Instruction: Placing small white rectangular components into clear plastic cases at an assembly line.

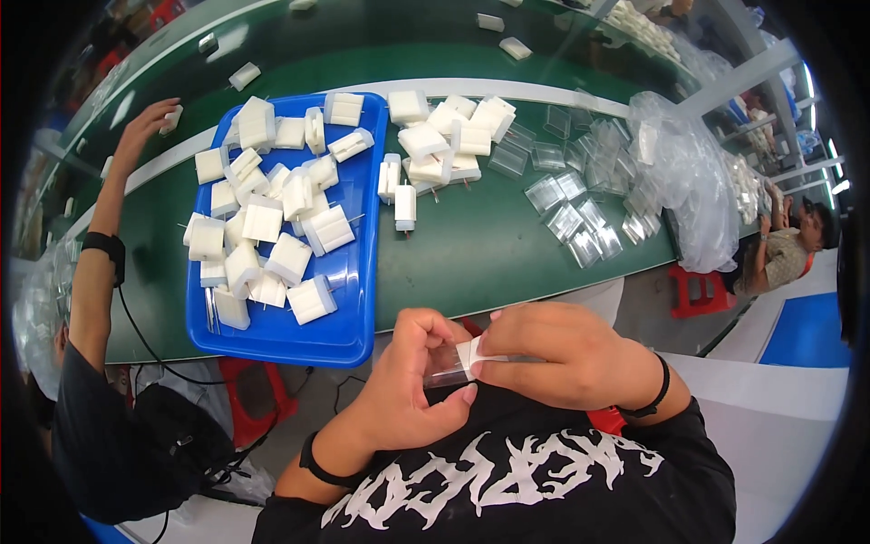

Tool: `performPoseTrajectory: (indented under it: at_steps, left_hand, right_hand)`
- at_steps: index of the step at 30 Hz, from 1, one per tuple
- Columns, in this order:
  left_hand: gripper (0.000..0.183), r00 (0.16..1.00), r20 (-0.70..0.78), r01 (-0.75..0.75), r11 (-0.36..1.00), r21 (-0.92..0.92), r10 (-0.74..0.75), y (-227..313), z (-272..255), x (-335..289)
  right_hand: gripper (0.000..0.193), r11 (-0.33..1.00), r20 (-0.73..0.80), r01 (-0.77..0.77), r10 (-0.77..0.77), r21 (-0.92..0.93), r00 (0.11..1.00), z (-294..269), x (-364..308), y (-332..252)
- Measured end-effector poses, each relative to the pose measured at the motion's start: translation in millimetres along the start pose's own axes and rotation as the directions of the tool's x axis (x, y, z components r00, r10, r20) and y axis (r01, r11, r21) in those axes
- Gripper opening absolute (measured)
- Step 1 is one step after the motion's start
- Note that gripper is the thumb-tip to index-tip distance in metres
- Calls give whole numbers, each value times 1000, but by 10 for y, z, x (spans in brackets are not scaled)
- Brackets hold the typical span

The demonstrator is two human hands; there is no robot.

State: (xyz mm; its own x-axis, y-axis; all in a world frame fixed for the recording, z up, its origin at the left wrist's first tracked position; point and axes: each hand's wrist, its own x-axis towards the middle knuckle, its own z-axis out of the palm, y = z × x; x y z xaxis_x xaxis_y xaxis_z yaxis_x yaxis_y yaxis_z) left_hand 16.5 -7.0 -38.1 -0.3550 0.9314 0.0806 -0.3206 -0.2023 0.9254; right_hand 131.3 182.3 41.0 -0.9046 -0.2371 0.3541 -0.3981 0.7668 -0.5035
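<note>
Close to my body, just off the table's near edge, my left hand (412, 372) is closed around a clear plastic sleeve (442, 364), fingers on one side and thumb on the other. My right hand (553, 354) pinches a white piece (470, 356) at the sleeve's right end; its far side is hidden by my fingers. Beyond my left hand lies a blue tray (359, 313) heaped with white blocks (263, 220), several with thin metal pins sticking out. More white blocks (439, 136) are piled on the table right of the tray.
Flat clear sleeves (580, 218) lie scattered on the green table (471, 263), beside a large clear plastic bag (680, 172). A green conveyor belt (362, 54) runs behind with a few blocks on it. At left, a co-worker's arm (109, 208) reaches over the belt. Another person (788, 245) sits far right.
</note>
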Motion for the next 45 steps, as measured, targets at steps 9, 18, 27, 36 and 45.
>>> performPoseTrajectory:
  at_steps: [9,18,27,36,45]
  left_hand:
    - [53,979,115,-205,782,589,170,326,-55,71]
    - [65,919,208,-365,526,768,334,395,-11,148]
    - [68,908,200,-389,562,730,369,300,-46,148]
    - [69,915,183,-364,540,759,359,243,-27,124]
    - [67,925,140,-339,605,721,352,163,-40,70]
  right_hand:
    - [36,994,-72,2,6,107,997,-49,57,-6]
    - [36,-41,434,-549,662,835,611,24,-26,56]
    - [26,1,380,-504,655,864,654,40,-43,9]
    - [28,190,270,-507,665,841,696,221,-154,71]
    - [22,-257,576,-552,611,793,543,90,-33,151]
